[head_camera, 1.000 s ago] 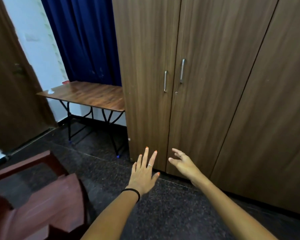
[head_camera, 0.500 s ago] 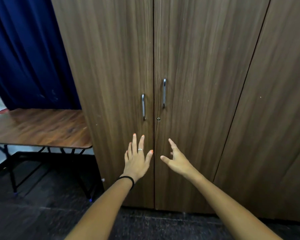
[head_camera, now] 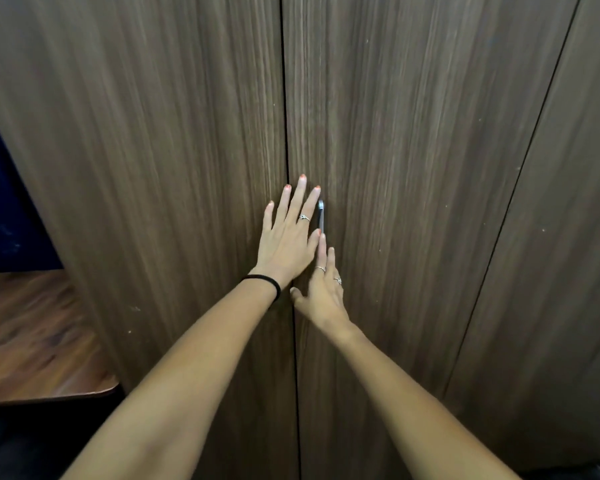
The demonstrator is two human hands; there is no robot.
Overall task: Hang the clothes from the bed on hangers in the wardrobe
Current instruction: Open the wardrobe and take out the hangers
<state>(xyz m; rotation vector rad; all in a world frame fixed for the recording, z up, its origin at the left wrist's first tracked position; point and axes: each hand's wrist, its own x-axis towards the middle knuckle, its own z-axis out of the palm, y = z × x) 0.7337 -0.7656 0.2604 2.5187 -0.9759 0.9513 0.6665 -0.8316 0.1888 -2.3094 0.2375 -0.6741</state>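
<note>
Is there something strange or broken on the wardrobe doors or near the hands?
Nothing stands out. The wardrobe doors are closed and look undamaged. The left hand and right hand reach with straight fingers at the metal handle.

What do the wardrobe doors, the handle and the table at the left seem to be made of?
Wardrobe doors: probably laminated board in a wood look, matte brown with straight vertical grain. Handle: likely metal, silvery and shiny; the left hand covers much of it. Table: wood or wood laminate, reddish brown and glossy, with light reflections.
</note>
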